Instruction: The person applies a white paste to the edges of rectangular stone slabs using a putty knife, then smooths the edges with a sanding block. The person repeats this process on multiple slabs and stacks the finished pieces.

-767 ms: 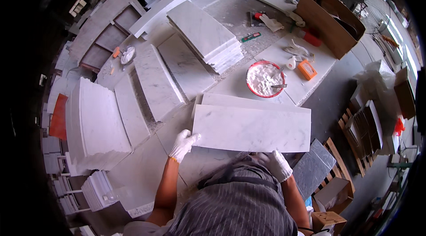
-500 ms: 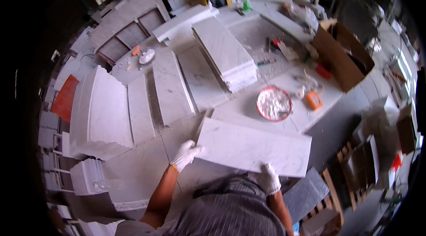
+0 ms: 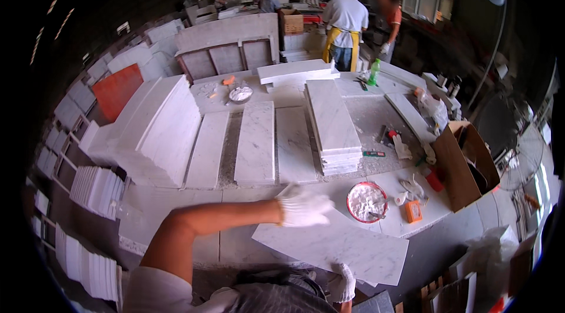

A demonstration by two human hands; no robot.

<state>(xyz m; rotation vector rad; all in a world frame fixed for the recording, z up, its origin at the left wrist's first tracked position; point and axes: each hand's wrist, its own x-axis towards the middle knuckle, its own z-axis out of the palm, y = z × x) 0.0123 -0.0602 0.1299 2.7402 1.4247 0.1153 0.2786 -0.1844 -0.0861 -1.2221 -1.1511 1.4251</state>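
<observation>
A white, grey-veined marble slab (image 3: 347, 249) lies tilted across the near edge of the work table in front of me. My left hand (image 3: 305, 206), in a white knit glove, reaches across over the slab's far edge. Its fingers look stretched out to the right, somewhat smeared by motion; whether they touch the stone I cannot tell. At the slab's near edge my right hand (image 3: 342, 283), gloved the same way, grips the stone, its fingers partly hidden. Just beyond the slab stands a red-rimmed bowl (image 3: 366, 202) of white paste with a tool in it.
Stacked slabs (image 3: 334, 124) stand mid-table, with single slabs (image 3: 255, 142) to their left and a tall stack (image 3: 159, 130) farther left. An orange box (image 3: 414, 212), a cardboard box (image 3: 465, 166) and a green bottle (image 3: 374, 71) are right. People (image 3: 346, 24) stand beyond.
My left hand has left the slab's left end and swung right across its far edge. My right hand stays at the near edge. The view has tilted up, showing more of the workshop.
</observation>
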